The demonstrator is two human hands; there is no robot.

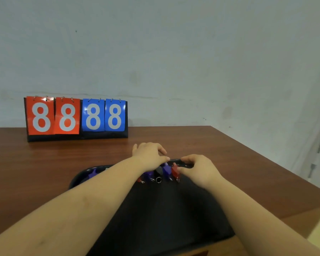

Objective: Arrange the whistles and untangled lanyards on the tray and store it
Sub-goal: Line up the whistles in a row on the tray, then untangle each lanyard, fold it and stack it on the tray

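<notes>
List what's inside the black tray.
Along the black tray's far edge sits a row of whistles: red, purple, black, more purple. The left hand and forearm hide others; no lanyards are visible.

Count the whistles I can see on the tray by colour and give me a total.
Purple whistles: 3
Red whistles: 2
Black whistles: 1
Total: 6 visible on the black tray; the left arm may hide more.

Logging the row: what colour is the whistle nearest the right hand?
Red: the whistle at the row's right end, touching the right hand. Head view.
</notes>
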